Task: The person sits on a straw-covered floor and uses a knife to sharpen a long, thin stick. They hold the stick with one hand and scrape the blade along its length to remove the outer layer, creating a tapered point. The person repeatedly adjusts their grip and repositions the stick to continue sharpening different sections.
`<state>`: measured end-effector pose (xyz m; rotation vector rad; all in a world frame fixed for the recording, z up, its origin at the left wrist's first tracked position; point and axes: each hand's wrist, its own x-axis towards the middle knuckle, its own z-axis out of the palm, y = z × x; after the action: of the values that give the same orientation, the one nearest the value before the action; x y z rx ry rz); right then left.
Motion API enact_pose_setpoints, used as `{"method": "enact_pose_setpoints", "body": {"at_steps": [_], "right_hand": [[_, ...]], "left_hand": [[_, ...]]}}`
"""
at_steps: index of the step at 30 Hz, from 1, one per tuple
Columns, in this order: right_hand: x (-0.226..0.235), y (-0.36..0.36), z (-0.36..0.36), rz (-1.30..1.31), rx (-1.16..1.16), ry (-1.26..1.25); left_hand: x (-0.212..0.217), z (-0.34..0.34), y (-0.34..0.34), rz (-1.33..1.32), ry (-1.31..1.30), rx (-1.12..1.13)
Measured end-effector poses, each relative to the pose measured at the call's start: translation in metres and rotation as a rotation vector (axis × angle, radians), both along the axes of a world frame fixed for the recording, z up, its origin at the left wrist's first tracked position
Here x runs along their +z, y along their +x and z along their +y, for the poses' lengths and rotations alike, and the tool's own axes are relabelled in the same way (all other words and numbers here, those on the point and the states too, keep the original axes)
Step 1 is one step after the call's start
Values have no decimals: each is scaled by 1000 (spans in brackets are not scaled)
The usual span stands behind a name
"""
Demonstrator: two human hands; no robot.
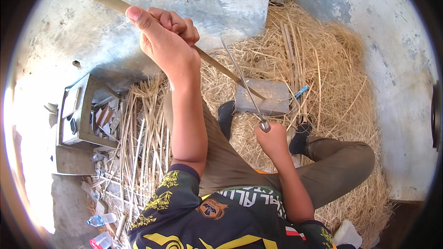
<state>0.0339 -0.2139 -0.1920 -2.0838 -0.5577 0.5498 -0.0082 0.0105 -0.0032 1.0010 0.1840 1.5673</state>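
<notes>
A long bamboo strip (216,64) slants from the upper left down to a grey block (275,96) between my feet, its lower end against the block's top. Raised high, my left hand (170,39) is closed around that strip, with the thumb lying along it. My right hand (273,140) grips a knife by its handle, low in front of my lap. The knife's long thin blade (239,70) points up and away, crossing the strip just above the block. My right fingers hide most of the handle.
Straw-like shavings (341,83) cover the floor around my legs. A slim blue object (301,92) lies beside the block. Bamboo strips (140,133) are heaped on the left, by a wooden cabinet (85,115). A plastic bottle (102,219) lies lower left; walls rise ahead and right.
</notes>
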Motion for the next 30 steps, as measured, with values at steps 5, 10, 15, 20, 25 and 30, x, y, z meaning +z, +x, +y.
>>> {"method": "enact_pose_setpoints", "body": {"at_steps": [5, 10, 15, 20, 25, 30], "right_hand": [[-23, -13, 8, -138, -52, 36], [-110, 37, -4, 203, -204, -305], [-113, 21, 2, 99, -198, -246], [-69, 1, 16, 72, -78, -10], [-107, 4, 31, 40, -152, -61], [-226, 17, 1, 282, -429, -392]], "left_hand": [[6, -14, 0, 50, -3, 21], [6, -20, 4, 60, 68, -13], [7, -23, 4, 84, 68, 16], [4, -17, 1, 97, 56, 31], [2, -12, -3, 136, 37, 85], [7, -11, 2, 151, 35, 60]]}}
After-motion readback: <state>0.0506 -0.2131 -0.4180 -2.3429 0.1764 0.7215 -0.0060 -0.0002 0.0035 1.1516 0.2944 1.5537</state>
